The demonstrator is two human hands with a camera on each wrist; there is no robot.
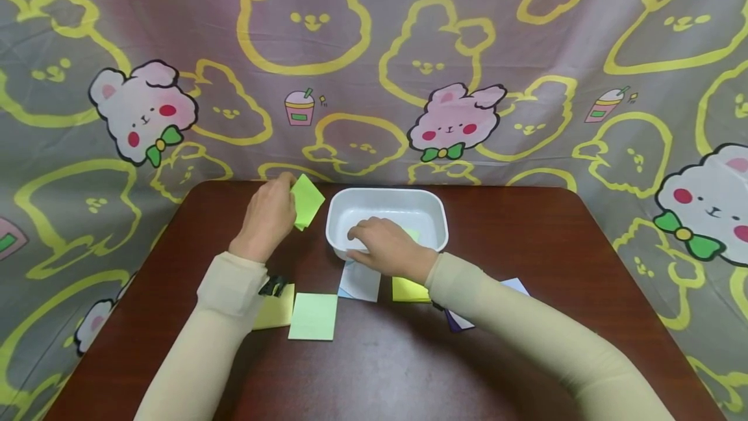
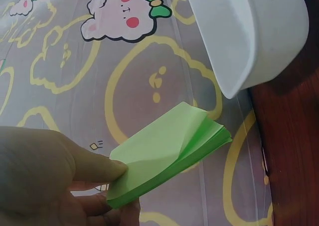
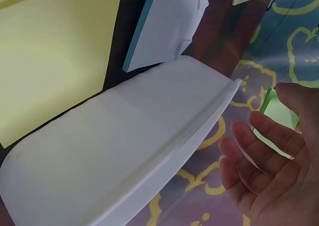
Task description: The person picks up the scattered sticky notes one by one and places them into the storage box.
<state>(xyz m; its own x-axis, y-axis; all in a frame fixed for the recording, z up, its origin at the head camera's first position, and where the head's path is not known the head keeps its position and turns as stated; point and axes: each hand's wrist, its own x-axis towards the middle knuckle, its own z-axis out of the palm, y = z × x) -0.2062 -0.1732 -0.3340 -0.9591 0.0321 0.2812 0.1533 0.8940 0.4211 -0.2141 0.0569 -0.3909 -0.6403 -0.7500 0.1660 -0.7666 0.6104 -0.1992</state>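
My left hand (image 1: 265, 216) pinches a pad of bright green sticky notes (image 1: 306, 201) left of the white tray (image 1: 432, 213). The left wrist view shows the thumb on the top sheet of this pad (image 2: 159, 148), fingers beneath; the sheets part at the far end. Over the tray's near side hangs my right hand (image 1: 388, 247), fingers loosely bent, holding nothing. Its fingers (image 3: 271, 136) are spread apart from each other in the right wrist view, with the green pad (image 3: 281, 113) beyond them. A bit of pale green paper (image 1: 413, 234) shows inside the tray, partly hidden by the right hand.
In front of the tray lie a pale yellow pad (image 1: 277, 310), a mint green pad (image 1: 313, 317), a bluish-white pad (image 1: 361, 282) and a yellow pad (image 1: 409, 290). White and purple paper (image 1: 460, 322) shows beside the right forearm. A patterned curtain (image 1: 362, 83) stands behind the table.
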